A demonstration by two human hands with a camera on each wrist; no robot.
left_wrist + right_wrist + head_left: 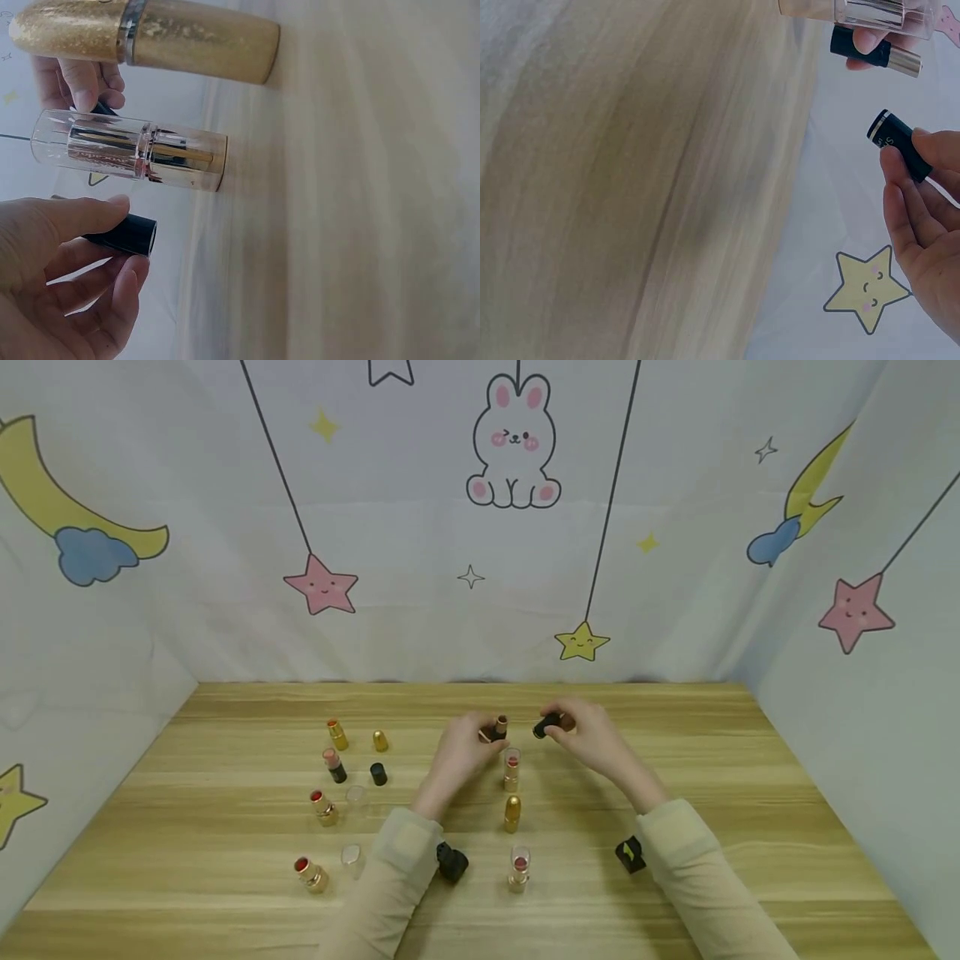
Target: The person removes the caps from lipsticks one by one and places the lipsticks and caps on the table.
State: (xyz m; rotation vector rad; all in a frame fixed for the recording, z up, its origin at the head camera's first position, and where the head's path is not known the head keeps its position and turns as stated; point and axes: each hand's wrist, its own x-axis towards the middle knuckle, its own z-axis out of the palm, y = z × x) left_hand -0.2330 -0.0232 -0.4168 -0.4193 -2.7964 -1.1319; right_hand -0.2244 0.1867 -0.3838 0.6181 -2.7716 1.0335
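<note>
My left hand (459, 750) pinches the black base of a lipstick (500, 725), whose metallic tube points up; the right wrist view shows that bare tube clearly. A short distance to the right, my right hand (588, 733) holds a black cap (901, 146) with a silver band at its rim, between thumb and fingers. Cap and lipstick are apart. Just in front of the left hand stands a capped clear-and-gold lipstick (512, 772). Nearer in the same column are a gold bullet-shaped lipstick (512, 814) and another clear-capped lipstick (520, 870).
Uncapped lipsticks stand in a column on the left, including a gold one (337, 735) and a black-based one (334, 766). Beside them are a gold cap (380, 741), a black cap (378, 774) and clear caps (351, 857). A printed curtain (420, 635) borders the wooden table (750, 877).
</note>
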